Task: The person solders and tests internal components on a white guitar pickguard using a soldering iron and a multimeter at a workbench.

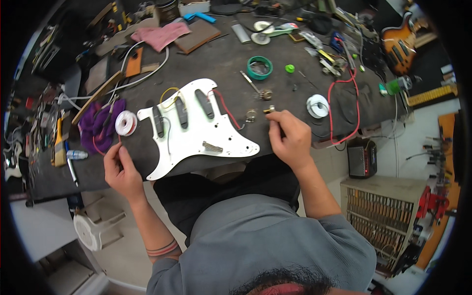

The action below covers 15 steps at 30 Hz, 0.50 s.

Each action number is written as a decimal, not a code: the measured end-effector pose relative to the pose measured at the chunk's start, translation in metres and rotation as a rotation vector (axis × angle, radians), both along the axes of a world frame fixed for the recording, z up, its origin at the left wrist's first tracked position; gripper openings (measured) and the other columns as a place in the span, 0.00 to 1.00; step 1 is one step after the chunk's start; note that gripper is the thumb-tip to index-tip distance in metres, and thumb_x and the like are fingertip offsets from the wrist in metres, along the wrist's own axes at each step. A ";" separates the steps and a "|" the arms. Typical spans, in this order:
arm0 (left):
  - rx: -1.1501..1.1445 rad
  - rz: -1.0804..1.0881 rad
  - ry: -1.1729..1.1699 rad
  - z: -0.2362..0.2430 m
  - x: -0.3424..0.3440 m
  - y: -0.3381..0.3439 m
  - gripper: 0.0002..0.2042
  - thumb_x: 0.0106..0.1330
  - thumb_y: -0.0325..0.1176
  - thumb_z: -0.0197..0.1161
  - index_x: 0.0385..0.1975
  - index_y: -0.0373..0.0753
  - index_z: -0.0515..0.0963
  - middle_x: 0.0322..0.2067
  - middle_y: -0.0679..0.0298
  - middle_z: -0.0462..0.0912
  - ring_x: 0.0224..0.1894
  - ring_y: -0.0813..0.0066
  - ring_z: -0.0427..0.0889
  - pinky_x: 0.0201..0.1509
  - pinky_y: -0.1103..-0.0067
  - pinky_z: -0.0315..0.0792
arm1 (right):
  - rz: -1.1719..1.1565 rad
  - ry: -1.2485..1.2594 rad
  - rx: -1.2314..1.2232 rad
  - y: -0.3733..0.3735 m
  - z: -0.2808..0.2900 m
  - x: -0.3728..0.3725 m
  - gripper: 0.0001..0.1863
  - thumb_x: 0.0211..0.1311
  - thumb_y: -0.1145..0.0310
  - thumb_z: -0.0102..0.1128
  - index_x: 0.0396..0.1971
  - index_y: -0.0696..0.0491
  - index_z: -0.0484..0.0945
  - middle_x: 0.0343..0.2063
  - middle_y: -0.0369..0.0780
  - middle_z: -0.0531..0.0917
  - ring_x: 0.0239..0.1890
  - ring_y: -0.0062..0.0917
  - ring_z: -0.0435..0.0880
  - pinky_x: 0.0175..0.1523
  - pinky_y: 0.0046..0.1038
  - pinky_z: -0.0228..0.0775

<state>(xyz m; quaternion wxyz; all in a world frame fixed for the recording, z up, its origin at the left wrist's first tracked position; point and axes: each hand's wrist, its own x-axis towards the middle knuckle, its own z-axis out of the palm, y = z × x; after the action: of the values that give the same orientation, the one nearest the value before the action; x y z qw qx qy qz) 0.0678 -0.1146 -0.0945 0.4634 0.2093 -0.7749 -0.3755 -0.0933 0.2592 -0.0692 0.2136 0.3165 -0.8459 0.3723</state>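
Observation:
A white guitar pickguard (194,133) with three black pickups lies on the dark workbench (221,64) in front of me. My right hand (290,137) pinches a small brass part (269,110) just right of the pickguard. My left hand (120,169) sits at the bench's near edge and pinches the end of a thin red wire (106,150) that runs from a white spool (126,123) beside a purple cloth (101,124). A red wire (223,108) also trails off the pickguard.
A second white spool (317,106) with a long red wire loop, a green tape ring (259,68), a pink rag (160,34), brushes and many small tools crowd the bench. An electric guitar (399,43) lies far right. A small amplifier (361,157) and a white stool (96,228) stand on the floor.

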 end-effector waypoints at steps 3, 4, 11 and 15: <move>-0.032 -0.017 -0.033 0.006 -0.003 0.005 0.06 0.79 0.24 0.63 0.48 0.29 0.84 0.33 0.67 0.83 0.31 0.86 0.75 0.36 0.85 0.69 | -0.013 0.009 -0.003 0.003 0.000 -0.001 0.10 0.58 0.81 0.67 0.39 0.54 0.83 0.27 0.40 0.84 0.25 0.36 0.85 0.31 0.35 0.75; -0.034 -0.032 -0.028 0.006 -0.004 0.005 0.06 0.79 0.24 0.63 0.48 0.29 0.84 0.33 0.67 0.83 0.31 0.86 0.75 0.36 0.85 0.69 | -0.008 0.011 -0.007 0.004 0.001 -0.001 0.10 0.58 0.81 0.67 0.39 0.54 0.83 0.27 0.40 0.84 0.26 0.36 0.85 0.31 0.35 0.75; -0.087 -0.094 -0.054 0.009 -0.003 0.004 0.16 0.84 0.28 0.58 0.27 0.35 0.69 0.22 0.69 0.70 0.25 0.83 0.64 0.29 0.80 0.58 | 0.010 -0.037 -0.211 0.024 0.031 -0.007 0.12 0.59 0.84 0.64 0.41 0.55 0.86 0.31 0.40 0.87 0.24 0.28 0.84 0.30 0.29 0.73; -0.056 -0.078 -0.070 0.012 -0.005 0.006 0.17 0.84 0.29 0.59 0.26 0.35 0.69 0.21 0.69 0.70 0.25 0.83 0.64 0.29 0.79 0.59 | -0.325 0.255 -0.301 0.088 0.078 -0.094 0.09 0.72 0.82 0.59 0.43 0.57 0.87 0.33 0.40 0.89 0.28 0.16 0.83 0.32 0.23 0.73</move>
<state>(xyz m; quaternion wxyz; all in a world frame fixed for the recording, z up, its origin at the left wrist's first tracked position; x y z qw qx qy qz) 0.0627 -0.1083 -0.0822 0.4264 0.1789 -0.8085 -0.3640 -0.1873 0.3472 0.0085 0.4201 0.1856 -0.7871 0.4119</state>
